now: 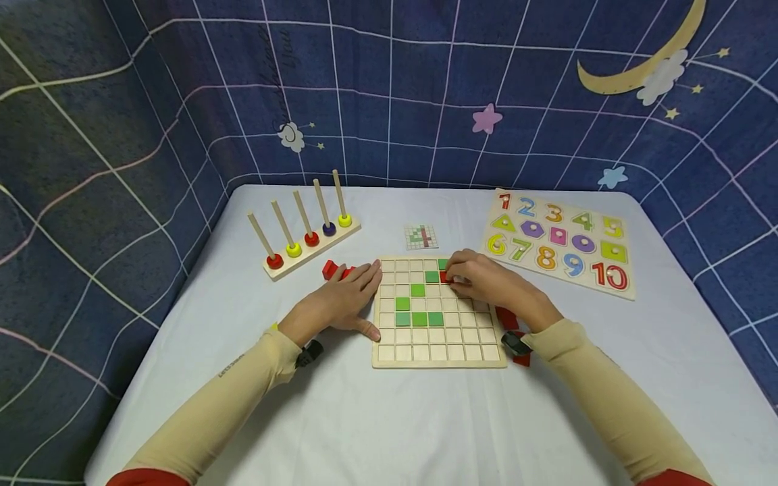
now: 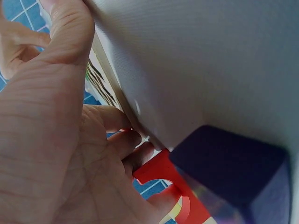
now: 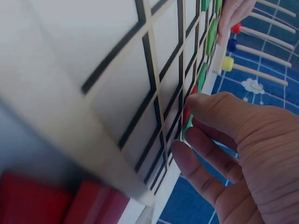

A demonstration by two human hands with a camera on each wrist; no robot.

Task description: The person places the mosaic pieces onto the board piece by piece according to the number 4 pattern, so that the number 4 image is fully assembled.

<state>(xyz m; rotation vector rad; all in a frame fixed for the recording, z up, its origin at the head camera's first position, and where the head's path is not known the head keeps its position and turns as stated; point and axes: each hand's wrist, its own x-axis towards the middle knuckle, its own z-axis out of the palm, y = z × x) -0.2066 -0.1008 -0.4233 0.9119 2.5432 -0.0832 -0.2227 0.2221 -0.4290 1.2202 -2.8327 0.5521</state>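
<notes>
White table (image 1: 425, 418), starry backdrop; left hand (image 1: 340, 304) flat, fingers straight, steadying grid board (image 1: 437, 352) at its left edge; right hand (image 1: 492, 283) pinches red tile (image 1: 444, 277) over upper-right cells, beside green tiles (image 1: 418, 318).

A worktop (image 1: 389, 418) under a pale blue-white cloth carries everything. A wooden grid board (image 1: 437, 351) lies at its middle. Red blocks (image 1: 335, 270) sit just beside the board's left edge, more red pieces (image 1: 507, 317) by its right. Back left stands a peg rack (image 1: 306, 239), a small pattern card (image 1: 421, 236) lies behind the board, and a number puzzle (image 1: 559, 239) lies back right.
</notes>
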